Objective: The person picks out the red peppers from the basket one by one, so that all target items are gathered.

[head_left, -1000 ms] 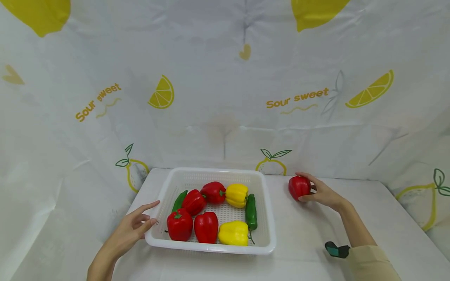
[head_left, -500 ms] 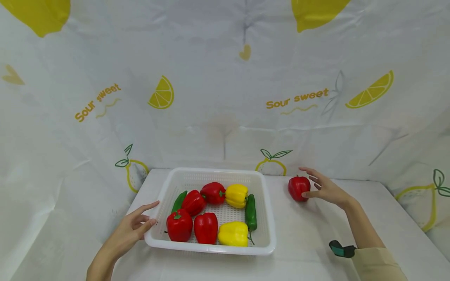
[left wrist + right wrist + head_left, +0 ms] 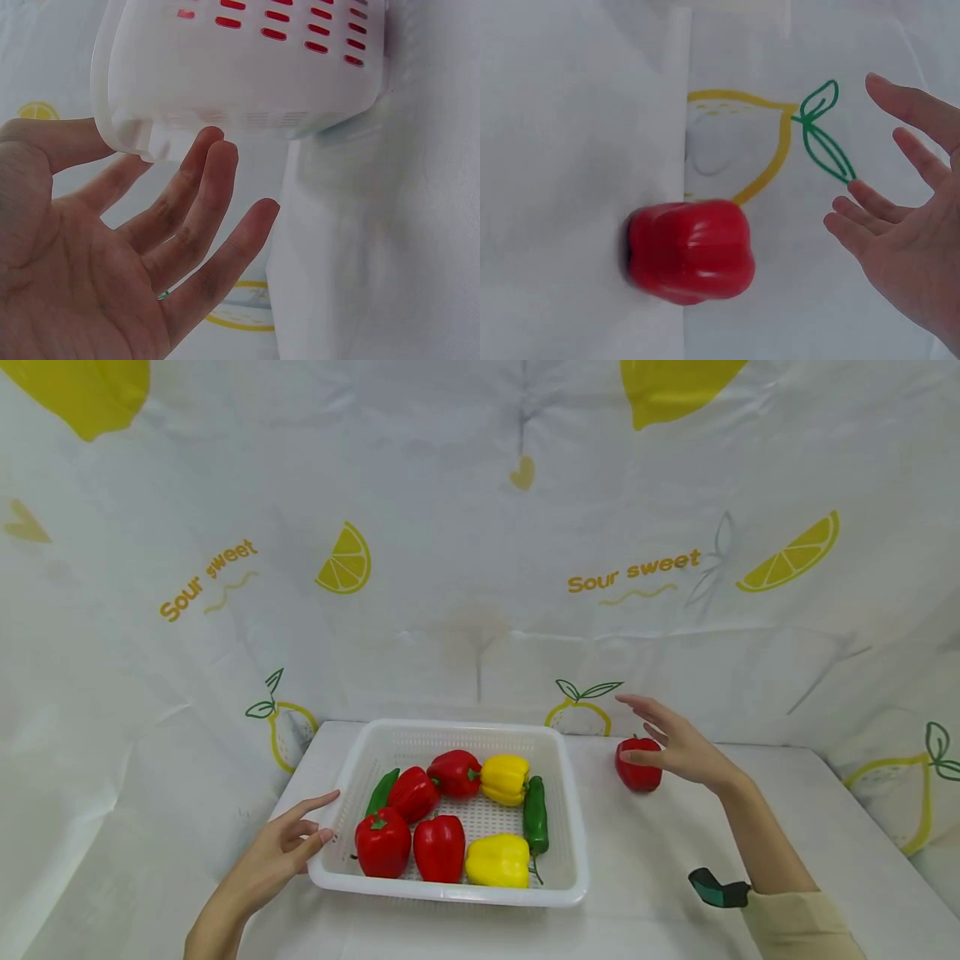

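Observation:
A red bell pepper [image 3: 637,775] stands upright on the table, right of the basket. My right hand [image 3: 686,750] hovers above and beside it with spread fingers; the thumb overlaps the pepper in the head view. In the right wrist view, a gap separates that hand [image 3: 911,232] from the pepper [image 3: 694,251]. At the left side of the white plastic basket [image 3: 450,896] is my left hand [image 3: 266,858], its fingers loosely bent. The left wrist view has its thumb at the basket's rim [image 3: 101,75] and the other fingers beneath, not wrapped around it.
Inside the basket lie several red bell peppers [image 3: 439,849], two yellow bell peppers [image 3: 498,861] and two long green peppers [image 3: 536,814]. A lemon-print cloth [image 3: 465,610] hangs behind the white table [image 3: 630,877]. A dark and teal band piece [image 3: 717,889] sits near the right wrist.
My right hand has let go of the red bell pepper, drawn back and risen above it. The pepper, tilted in the grasp before, now stands upright. My left hand has stayed put.

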A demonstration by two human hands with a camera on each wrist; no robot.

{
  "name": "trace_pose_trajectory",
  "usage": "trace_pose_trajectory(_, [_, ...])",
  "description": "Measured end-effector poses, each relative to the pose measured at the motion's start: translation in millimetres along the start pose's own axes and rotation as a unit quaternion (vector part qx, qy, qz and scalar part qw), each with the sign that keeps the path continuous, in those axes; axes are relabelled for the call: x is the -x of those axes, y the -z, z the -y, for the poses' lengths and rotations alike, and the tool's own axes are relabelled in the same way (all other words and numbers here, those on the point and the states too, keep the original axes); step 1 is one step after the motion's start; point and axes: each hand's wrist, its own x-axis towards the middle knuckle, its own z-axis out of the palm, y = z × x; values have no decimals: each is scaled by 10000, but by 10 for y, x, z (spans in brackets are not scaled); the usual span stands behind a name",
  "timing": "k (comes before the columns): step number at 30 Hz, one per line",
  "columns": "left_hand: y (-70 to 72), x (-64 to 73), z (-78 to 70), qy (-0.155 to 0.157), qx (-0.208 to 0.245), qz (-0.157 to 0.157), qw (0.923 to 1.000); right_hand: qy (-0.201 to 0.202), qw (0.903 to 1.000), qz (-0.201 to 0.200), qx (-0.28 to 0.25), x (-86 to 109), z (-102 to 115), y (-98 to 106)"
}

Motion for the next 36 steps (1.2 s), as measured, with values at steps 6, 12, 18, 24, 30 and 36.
trace_pose_trajectory(6, [-1,7,-20,-27,45,13,10000,337,9994,95,58,-132,283,-84])
trace_pose_trajectory(12, [-4,11,-33,6,26,-10,10000,586,9975,370,-115,-283,540,-127])
trace_pose_trajectory(18, [-8,15,-27,34,17,-26,10000,802,9950,588,-78,-434,778,-211])
trace_pose_trajectory(24, [-2,22,-20,16,13,-30,10000,816,9918,952,-262,-607,943,-404])
trace_pose_trajectory(30, [3,23,-18,-6,64,1,10000,917,9836,1443,-571,-808,1077,-608])
trace_pose_trajectory(36, [-4,6,-3,-24,126,17,9999,913,9737,1955,-738,-988,1184,-808])
